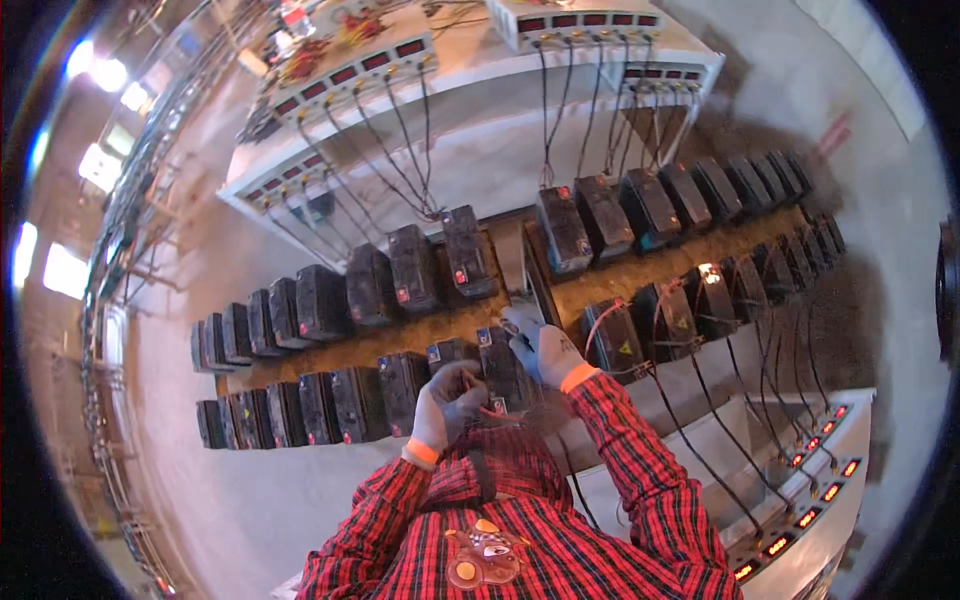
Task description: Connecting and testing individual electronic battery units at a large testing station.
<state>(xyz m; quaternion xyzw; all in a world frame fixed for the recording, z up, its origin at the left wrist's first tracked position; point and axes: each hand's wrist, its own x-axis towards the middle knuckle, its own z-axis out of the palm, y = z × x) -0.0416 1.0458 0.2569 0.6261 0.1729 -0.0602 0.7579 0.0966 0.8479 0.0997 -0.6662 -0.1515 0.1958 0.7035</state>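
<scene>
Your left hand in a pale grey glove [448, 405] was beside the lower end of a black box-shaped battery [503, 372], which stood in the near row on the worn brown board [575, 292]; its fingers were bent close, but I could not tell what they held. Your right hand in a pale grey glove [540, 348] was at its upper end, fingers narrowly gathered, their hold also unclear. To the right, several black batteries [612, 340] had red and black cables [686, 420], so these seemed done. Leftward, black batteries [355, 405] showed no cables and seemed left to do.
</scene>
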